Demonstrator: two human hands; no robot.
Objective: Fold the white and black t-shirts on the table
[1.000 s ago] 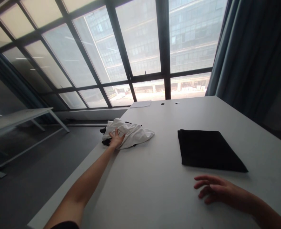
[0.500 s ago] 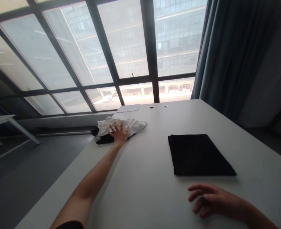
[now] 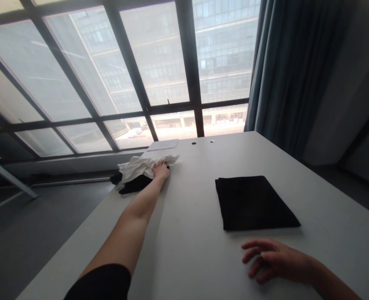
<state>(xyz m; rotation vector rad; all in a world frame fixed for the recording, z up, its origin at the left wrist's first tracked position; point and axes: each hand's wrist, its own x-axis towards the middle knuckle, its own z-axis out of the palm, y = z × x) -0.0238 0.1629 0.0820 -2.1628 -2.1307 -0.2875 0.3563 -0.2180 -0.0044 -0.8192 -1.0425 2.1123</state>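
Note:
A crumpled white cloth (image 3: 137, 166) lies on a dark cloth (image 3: 133, 185) at the left edge of the white table (image 3: 190, 250). My left hand (image 3: 161, 170) reaches far out and its fingers are closed on the right end of the white cloth. A black cloth (image 3: 253, 201), folded flat into a rectangle, lies right of centre. Near the front edge, just below that folded cloth, my right hand (image 3: 273, 260) rests on the tabletop with fingers loosely spread and nothing in it.
A sheet of white paper (image 3: 163, 144) lies at the table's far edge near two small holes (image 3: 193, 143). Large windows stand behind, a blue-grey curtain (image 3: 284, 75) hangs at the right. Another table's leg (image 3: 9, 181) shows at far left over dark floor.
My left hand went from lying flat on the white cloth to gripping its right end, bunching it. The view has swung left, shifting everything rightward less. My right hand has hardly moved.

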